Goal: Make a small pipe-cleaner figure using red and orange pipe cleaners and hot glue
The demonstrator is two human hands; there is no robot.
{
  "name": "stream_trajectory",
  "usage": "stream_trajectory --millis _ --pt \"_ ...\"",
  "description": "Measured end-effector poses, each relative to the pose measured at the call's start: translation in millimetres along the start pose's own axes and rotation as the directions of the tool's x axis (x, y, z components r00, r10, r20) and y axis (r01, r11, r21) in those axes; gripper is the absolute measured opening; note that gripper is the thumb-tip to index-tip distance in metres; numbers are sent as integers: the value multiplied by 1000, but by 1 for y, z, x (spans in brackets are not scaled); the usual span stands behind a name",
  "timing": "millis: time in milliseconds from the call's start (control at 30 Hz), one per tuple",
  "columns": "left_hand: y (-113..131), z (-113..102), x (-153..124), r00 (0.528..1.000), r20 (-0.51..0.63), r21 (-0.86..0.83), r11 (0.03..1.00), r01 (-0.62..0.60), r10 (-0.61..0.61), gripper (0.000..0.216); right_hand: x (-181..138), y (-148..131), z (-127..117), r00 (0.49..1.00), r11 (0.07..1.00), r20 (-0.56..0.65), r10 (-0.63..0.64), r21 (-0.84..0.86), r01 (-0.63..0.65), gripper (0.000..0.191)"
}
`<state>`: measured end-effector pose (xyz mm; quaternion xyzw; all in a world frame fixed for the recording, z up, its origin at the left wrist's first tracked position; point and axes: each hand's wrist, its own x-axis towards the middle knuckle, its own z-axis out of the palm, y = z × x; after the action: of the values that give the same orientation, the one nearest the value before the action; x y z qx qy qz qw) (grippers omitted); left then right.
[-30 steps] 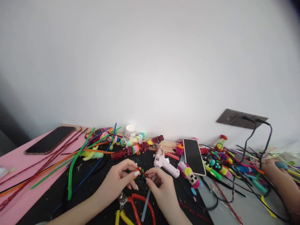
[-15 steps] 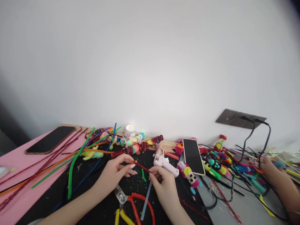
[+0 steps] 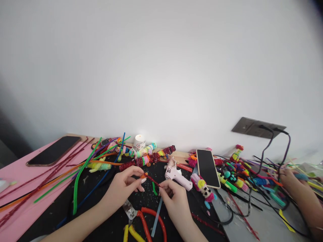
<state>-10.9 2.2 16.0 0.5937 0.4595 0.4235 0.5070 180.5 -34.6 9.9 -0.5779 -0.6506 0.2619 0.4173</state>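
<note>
Head view: at six o'clock, the left hand [image 3: 123,185] is pinching the orange-tipped end of a thin, dark-red, fuzzy tinsel stem [image 3: 152,180]; the right hand [image 3: 175,195] is pinching its other end, this two-point hold presumably keeping it steady.

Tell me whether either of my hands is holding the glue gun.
No, the left hand and right hand hold a red pipe cleaner between them, while the glue gun lies beyond.
</note>
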Motion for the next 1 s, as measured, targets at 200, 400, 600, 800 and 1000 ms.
stream_trajectory --millis 200,400,600,800,1000 --pt "-1 2 1 999 -49 -104 995 -13 8 25 -1 0 2 998 1000 56 -2 8 2 15" --pt "-1 1 -2 998 -60 -74 997 -20 15 21 0 -1 2 998 1000 70 -3 29 1 15" --pt "-4 1 -2 997 -59 -51 998 -44 41 20 0 0 2 997 1000 72 -12 28 10 15" --pt "-5 1 -2 996 -73 -30 998 -58 56 20 -1 -1 2 997 999 77 -22 29 19 15" --pt "-4 1 -1 995 -82 -12 998 -59 58 20 -2 -2 1 996 999 89 -20 35 17 15"
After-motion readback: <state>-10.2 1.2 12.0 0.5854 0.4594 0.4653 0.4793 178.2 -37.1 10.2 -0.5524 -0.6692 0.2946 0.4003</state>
